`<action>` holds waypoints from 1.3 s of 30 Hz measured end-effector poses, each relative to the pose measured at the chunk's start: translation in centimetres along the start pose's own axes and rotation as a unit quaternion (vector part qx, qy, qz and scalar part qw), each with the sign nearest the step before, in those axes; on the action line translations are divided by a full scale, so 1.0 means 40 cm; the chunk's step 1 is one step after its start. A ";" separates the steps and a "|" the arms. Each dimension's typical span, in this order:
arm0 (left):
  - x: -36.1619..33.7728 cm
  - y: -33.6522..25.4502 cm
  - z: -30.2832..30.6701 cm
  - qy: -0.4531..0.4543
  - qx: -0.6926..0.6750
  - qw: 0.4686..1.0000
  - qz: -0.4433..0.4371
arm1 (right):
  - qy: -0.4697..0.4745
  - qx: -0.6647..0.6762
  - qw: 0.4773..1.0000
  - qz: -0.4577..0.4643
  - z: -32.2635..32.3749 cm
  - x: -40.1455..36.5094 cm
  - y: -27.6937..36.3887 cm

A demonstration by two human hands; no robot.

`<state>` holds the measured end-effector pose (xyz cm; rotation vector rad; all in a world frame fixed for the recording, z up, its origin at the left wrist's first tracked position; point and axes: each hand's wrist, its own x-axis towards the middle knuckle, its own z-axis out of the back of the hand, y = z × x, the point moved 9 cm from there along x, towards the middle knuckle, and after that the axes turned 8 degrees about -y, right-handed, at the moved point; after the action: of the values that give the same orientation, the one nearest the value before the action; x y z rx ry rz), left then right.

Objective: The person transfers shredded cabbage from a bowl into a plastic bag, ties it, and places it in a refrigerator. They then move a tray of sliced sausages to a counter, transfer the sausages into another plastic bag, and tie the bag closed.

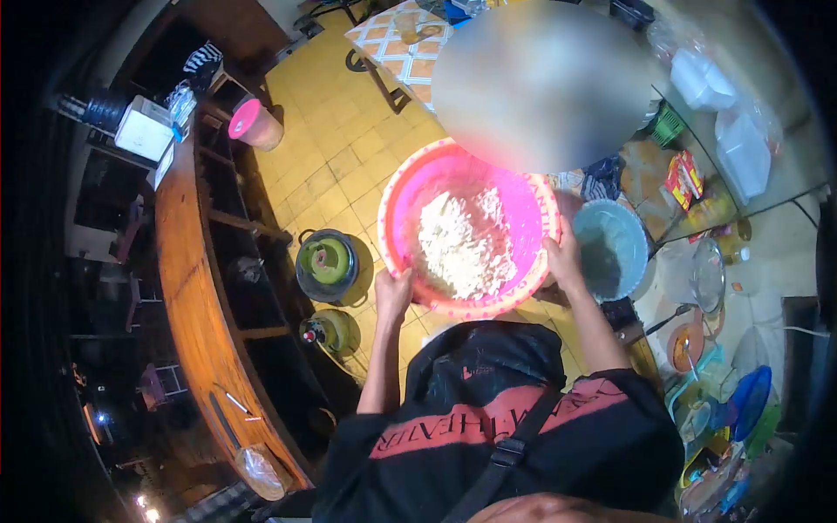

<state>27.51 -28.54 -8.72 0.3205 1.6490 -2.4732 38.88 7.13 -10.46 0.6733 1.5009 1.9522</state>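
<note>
A large pink basin [527, 213] with a patterned rim is held up in front of my body. Inside it lies a heap of pale, lumpy food [466, 244]. My left hand [394, 292] grips the rim at the lower left, fingers closed on it. On the right side of the same rim, my right hand [561, 253] is closed too. Most of the fingers are hidden beneath the basin. A large blurred patch covers the view just beyond the far rim.
A light-blue tub [615, 253] stands right of the basin. Gas cylinders [327, 261] and a pink-lidded bucket [255, 126] are on the tiled floor. A wooden counter [187, 296] runs along the left. Dishes and a blue lid [751, 403] crowd the lower right.
</note>
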 end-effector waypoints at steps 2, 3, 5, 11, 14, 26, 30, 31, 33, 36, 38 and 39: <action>0.075 -0.056 -0.059 0.013 -0.015 1.000 0.011 | -0.009 0.002 1.000 -0.003 0.013 0.053 -0.015; 0.143 -0.073 -0.117 0.033 -0.006 0.999 0.000 | -0.035 0.018 0.999 -0.032 0.030 0.097 -0.036; 0.212 -0.110 -0.197 0.062 -0.002 0.998 -0.013 | -0.086 0.064 0.990 -0.089 0.059 0.134 -0.046; 0.179 -0.534 -0.307 0.160 0.029 0.936 -0.311 | -0.199 0.059 0.973 -0.104 0.072 0.204 -0.138; -0.041 -0.749 -0.330 0.540 -0.135 0.763 -0.329 | -0.146 0.239 0.949 -0.143 0.050 0.229 -0.152; -0.065 -1.022 -0.007 0.756 -0.421 0.225 -0.448 | -0.361 -0.390 0.842 0.093 0.152 0.347 0.106; -0.016 -1.071 0.014 0.738 -0.396 0.230 -0.496 | -0.223 -0.443 0.864 0.088 0.048 0.405 0.152; -0.012 -1.074 0.006 0.740 -0.397 0.228 -0.492 | -0.224 -0.443 0.864 0.084 0.030 0.413 0.163; -0.001 -1.082 0.020 0.660 -0.406 0.193 -0.602 | -0.214 -0.435 0.872 0.070 -0.013 0.448 0.181; 0.015 -1.118 -0.004 0.718 -0.338 0.159 -0.588 | -0.157 -0.440 0.884 0.001 -0.050 0.548 0.215; 0.015 -1.067 -0.039 0.674 -0.310 0.175 -0.647 | -0.098 -0.451 0.885 -0.062 -0.063 0.635 0.210; 0.009 -1.044 -0.059 0.630 -0.277 0.183 -0.702 | -0.108 -0.456 0.881 0.060 -0.082 0.678 0.265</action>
<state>17.25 -10.34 27.50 -0.2742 -0.9409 -0.0320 15.99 22.03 0.21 0.5160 0.2934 2.2687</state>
